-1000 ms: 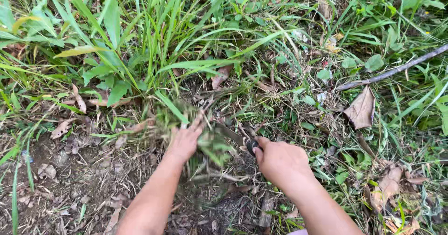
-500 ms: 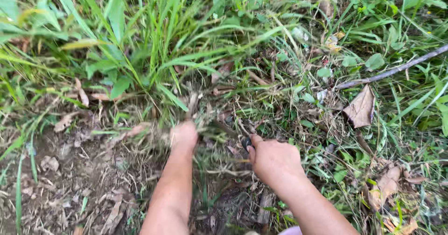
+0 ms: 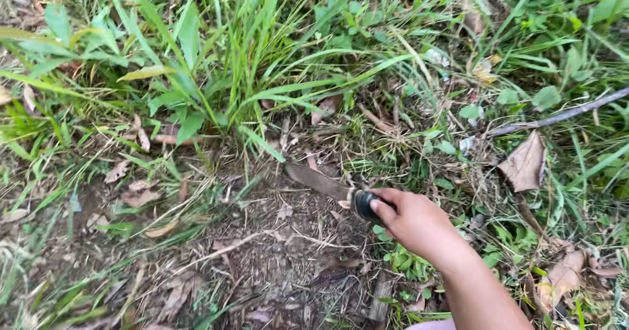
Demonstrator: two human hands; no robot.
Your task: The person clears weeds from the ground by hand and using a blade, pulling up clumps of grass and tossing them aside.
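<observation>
One hand is in view, the right hand (image 3: 414,222), reaching in from the lower right with its forearm running off the bottom edge; the left hand is out of the picture. Its fingers are curled tight around the dark, rounded handle of a knife (image 3: 327,187), with the thumb lying along the top, so only the black butt end of the grip shows just left of the knuckles. From that handle the blade runs up and to the left, low over the ground: it is broad, dull and earth-coloured, brownish grey rather than shiny, with a pale band where it meets the grip, and its tip ends near the base of the grass. Whether the blade touches the soil cannot be told. Under and left of the blade lies a patch of bare dirt (image 3: 262,251) strewn with dry stalks, roots and small brown leaves. Just beyond the tip rises a thick clump of green grass (image 3: 229,61) with long, broad blades arching outward. To the right, well apart from the hand, a large dry brown leaf (image 3: 524,163) rests among low weeds, and above it a thin grey stick (image 3: 557,116) slants toward the right edge.
</observation>
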